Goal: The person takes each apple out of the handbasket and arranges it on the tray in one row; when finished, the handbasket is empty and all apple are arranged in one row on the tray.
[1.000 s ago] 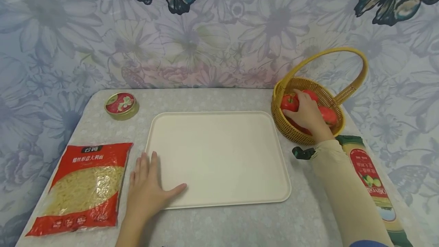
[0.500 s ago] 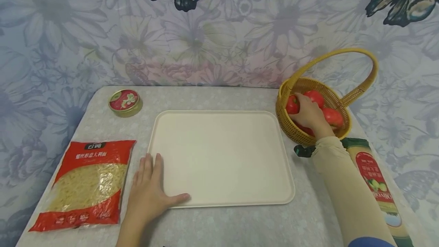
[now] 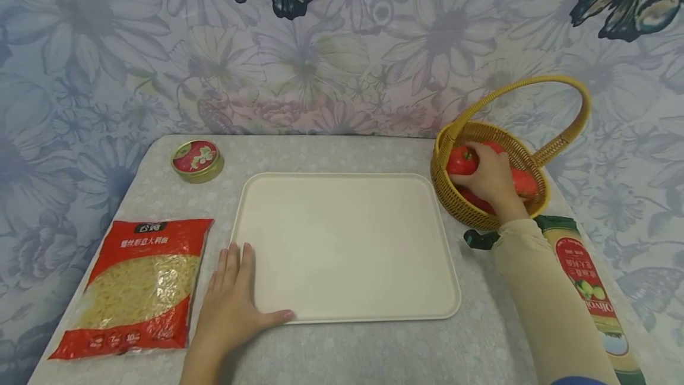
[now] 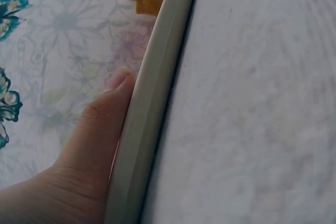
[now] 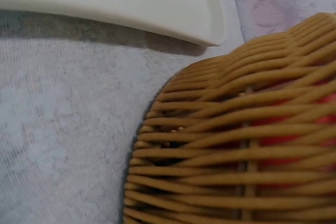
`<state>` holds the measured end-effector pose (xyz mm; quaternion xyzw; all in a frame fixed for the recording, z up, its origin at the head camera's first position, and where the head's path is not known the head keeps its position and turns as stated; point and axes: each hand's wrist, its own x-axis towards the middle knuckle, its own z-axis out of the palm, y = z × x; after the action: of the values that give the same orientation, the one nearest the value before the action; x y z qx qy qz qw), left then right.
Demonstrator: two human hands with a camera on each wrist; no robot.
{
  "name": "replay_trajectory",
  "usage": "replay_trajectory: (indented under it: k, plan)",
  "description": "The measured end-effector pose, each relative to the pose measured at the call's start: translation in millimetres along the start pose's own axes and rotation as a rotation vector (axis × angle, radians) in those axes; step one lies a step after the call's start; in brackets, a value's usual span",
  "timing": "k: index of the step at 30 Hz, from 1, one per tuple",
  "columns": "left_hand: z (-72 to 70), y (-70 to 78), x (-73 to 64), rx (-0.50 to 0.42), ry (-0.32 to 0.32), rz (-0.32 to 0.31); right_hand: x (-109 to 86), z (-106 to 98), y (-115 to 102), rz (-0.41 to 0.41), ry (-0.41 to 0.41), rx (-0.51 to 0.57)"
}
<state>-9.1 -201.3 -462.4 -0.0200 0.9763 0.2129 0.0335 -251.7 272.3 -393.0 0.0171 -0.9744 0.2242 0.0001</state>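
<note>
In the head view my right hand (image 3: 491,180) reaches into a yellow wicker basket (image 3: 446,198) at the back right. Its thumb and fingers grip a red tomato (image 3: 462,161) by the basket's left side. More red tomatoes (image 3: 525,184) lie around the hand, partly covered by it. The right wrist view has the basket's woven wall (image 5: 236,145) up close, with the hand out of sight. My left hand (image 3: 230,299) rests at the front left corner of a cream tray (image 3: 347,248), fingers straight and thumb spread along the rim. The left wrist view has that thumb (image 4: 100,119) against the tray's edge.
A red bag of spiral pasta (image 3: 139,287) lies left of the tray. Behind it stands a round tin (image 3: 198,162) with a red lid. An olive oil packet (image 3: 585,284) lies on the right, partly under the right sleeve. A patterned cloth wall (image 3: 342,64) closes off the back.
The view first shifted a little, moving everything slightly right. In the basket, my right hand has moved slightly right with the tomato, which now shows more. My left hand stays on the tray's corner.
</note>
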Motion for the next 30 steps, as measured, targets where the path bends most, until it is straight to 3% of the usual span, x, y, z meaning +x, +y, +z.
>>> replay_trajectory:
  k: [8, 15, 20, 26, 30]
  plan:
    - [1.0, -0.2, -3.7, -0.005, 0.014, 0.013, -12.7, -16, -2, -0.053, 0.134, 0.093]
    - [-0.5, 1.7, -4.4, -0.022, 0.012, 0.022, -35.6, -34, -8, -0.014, 0.153, 0.178]
    - [-0.4, -0.2, -4.0, -0.031, 0.001, 0.012, -53.8, -41, -16, -0.041, 0.181, 0.222]
    - [-0.7, -1.6, -4.4, -0.037, 0.019, 0.027, -79.8, -46, -35, -0.084, 0.212, 0.229]
    - [-1.9, -0.9, -4.0, -0.045, 0.013, 0.024, -92.9, -45, -56, -0.167, 0.237, 0.258]
